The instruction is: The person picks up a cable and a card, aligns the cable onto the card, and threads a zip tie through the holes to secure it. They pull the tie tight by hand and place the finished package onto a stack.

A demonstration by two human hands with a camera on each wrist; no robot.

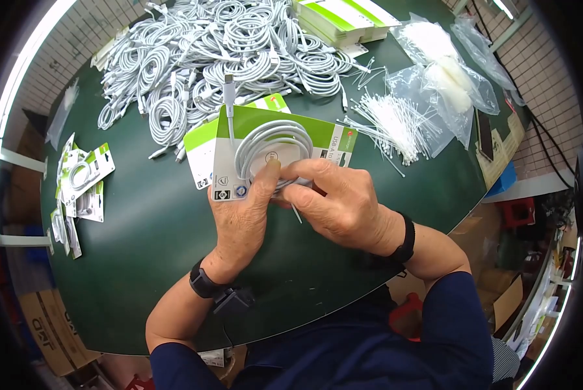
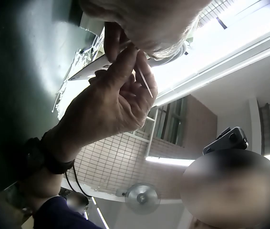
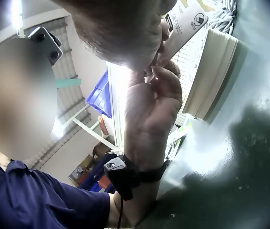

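Observation:
My left hand (image 1: 242, 218) grips a green-and-white packaging card (image 1: 224, 159) from below, its thumb pressed over a coiled white USB cable (image 1: 242, 146) lying on the card's face. One plug (image 1: 229, 91) of the cable sticks up past the card's top left edge. At the coil's lower right, my right hand (image 1: 343, 205) pinches a thin white cable tie (image 1: 296, 213), whose tail points down below the fingers. That cable tie (image 2: 145, 82) also shows at the fingertips in the left wrist view. The right wrist view shows the back of the card (image 3: 190, 28); fingers hide where the tie meets the coil.
Behind the hands lies a big heap of coiled white cables (image 1: 239, 55). A stack of cards (image 1: 343, 19) stands at the back, with loose cable ties (image 1: 395, 127) and plastic bags (image 1: 450, 81) to the right. Carded cables (image 1: 83, 175) lie at the left on the green table (image 1: 142, 260).

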